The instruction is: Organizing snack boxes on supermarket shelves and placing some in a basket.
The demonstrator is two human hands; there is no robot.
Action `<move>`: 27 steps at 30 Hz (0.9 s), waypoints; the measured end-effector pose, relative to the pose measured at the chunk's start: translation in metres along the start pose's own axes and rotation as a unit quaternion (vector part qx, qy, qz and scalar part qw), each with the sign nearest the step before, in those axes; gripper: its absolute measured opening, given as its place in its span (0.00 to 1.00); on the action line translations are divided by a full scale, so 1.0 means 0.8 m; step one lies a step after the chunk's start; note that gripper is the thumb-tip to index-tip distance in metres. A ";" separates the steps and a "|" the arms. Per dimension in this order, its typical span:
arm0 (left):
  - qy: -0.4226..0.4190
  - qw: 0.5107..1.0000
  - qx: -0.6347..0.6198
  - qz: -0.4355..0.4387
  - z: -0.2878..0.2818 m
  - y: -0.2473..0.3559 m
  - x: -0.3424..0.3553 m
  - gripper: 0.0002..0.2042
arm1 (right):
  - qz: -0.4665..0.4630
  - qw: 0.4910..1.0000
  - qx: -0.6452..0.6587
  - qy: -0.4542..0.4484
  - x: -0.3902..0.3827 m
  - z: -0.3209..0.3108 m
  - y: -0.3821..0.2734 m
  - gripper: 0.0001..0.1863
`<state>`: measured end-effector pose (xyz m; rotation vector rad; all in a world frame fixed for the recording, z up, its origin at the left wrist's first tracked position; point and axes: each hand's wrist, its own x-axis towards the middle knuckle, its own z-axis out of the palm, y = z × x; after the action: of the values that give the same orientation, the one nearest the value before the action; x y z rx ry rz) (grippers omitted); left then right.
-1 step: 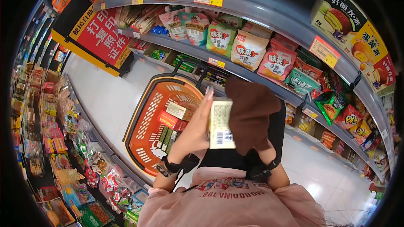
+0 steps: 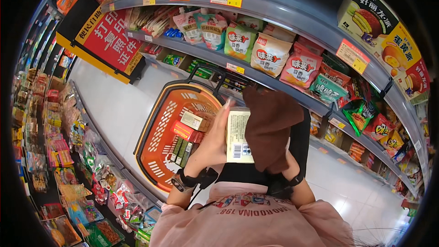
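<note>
My left hand point(image 2: 209, 146) grips the left side of a cream box point(image 2: 237, 142) with printed small text and a barcode, held upright over my lap. A dark brown cloth point(image 2: 272, 121) covers the box's right part. My right hand point(image 2: 289, 170) is at the cloth's lower right, its fingers hidden by it. Just left of my hands stands an orange shopping basket point(image 2: 148, 146) with a black handle, holding a cream box point(image 2: 193, 120), a red pack point(image 2: 182, 130) and several slim dark packs point(image 2: 179, 151).
Shelves point(image 2: 292, 87) of bagged snacks curve ahead and right, with boxed pies point(image 2: 370, 13) on top. Racks of small packets point(image 2: 59, 155) line the left. A red-and-yellow sign board point(image 2: 105, 41) stands at the upper left. Pale floor tiles point(image 2: 109, 100) lie between.
The brown cloth has shifted slightly left and down over the box, covering a little more of its top right. My hands have barely moved.
</note>
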<state>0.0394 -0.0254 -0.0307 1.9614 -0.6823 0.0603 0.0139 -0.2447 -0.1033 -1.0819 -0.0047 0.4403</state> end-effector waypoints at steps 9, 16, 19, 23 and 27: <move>0.057 0.882 -0.389 -0.259 0.038 -0.008 -0.061 0.47 | -0.006 1.000 0.005 0.000 -0.002 0.003 0.005 0.19; 0.163 0.876 -0.357 -0.280 0.066 -0.021 -0.059 0.29 | -0.022 1.000 0.018 -0.003 0.008 0.010 0.004 0.19; 0.071 0.957 -0.225 -0.169 0.044 0.003 -0.035 0.45 | -0.027 0.999 0.028 0.019 0.000 -0.003 0.000 0.19; 0.040 0.996 0.054 0.058 0.006 0.026 0.015 0.55 | -0.040 0.998 0.037 0.038 -0.008 -0.022 -0.008 0.19; -0.060 0.957 0.204 0.199 -0.030 0.042 0.040 0.40 | -0.039 0.998 0.040 0.041 -0.024 -0.029 -0.007 0.18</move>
<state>0.0559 -0.0300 0.0188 2.1985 -1.2169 0.3566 0.0034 -0.2734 -0.1058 -1.0160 0.0423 0.3238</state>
